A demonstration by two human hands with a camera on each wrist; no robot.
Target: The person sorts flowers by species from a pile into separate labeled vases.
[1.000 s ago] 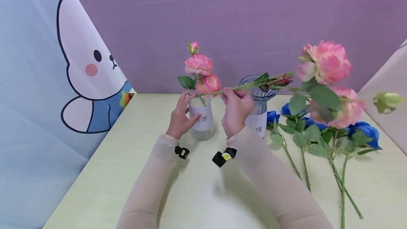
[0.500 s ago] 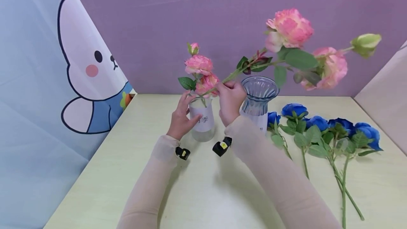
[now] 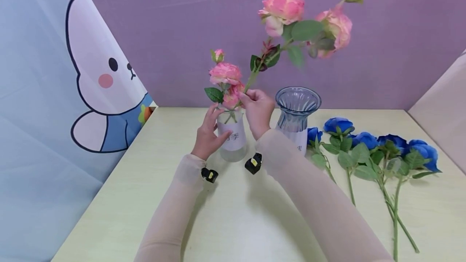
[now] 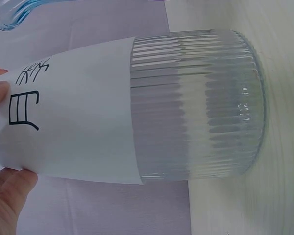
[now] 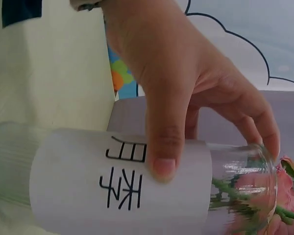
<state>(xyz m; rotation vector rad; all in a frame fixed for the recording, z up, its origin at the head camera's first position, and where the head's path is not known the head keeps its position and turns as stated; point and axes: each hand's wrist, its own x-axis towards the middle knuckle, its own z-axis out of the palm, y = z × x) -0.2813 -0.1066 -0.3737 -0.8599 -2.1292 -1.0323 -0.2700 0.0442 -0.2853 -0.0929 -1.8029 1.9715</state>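
My left hand [image 3: 210, 134] holds a clear ribbed glass vase [image 3: 234, 155] with a white paper label. In the right wrist view, that thumb [image 5: 165, 147] presses the label while the fingers reach the rim. One pink rose stem [image 3: 225, 73], with blooms and a bud, stands in this vase. At its mouth my right hand [image 3: 259, 112] pinches a second pink rose stem [image 3: 251, 78], whose blooms [image 3: 282, 6] lean up to the right. Green stem ends show inside the neck; which belongs to which stem is hard to tell. The left wrist view shows the vase base [image 4: 225, 107] on the table.
A blue-tinted glass vase [image 3: 297, 106] with a white label stands to the right. Beyond it, several blue roses [image 3: 338, 125] lie on the pale table [image 3: 233, 221], stems toward the front. A purple backdrop [image 3: 182, 31] and a rabbit-printed curtain [image 3: 36, 112] stand behind and left.
My right hand has moved left toward the clear vase. The held rose stem has swung from nearly level to steeply upright, its lower end now at the mouth. The left hand stays put.
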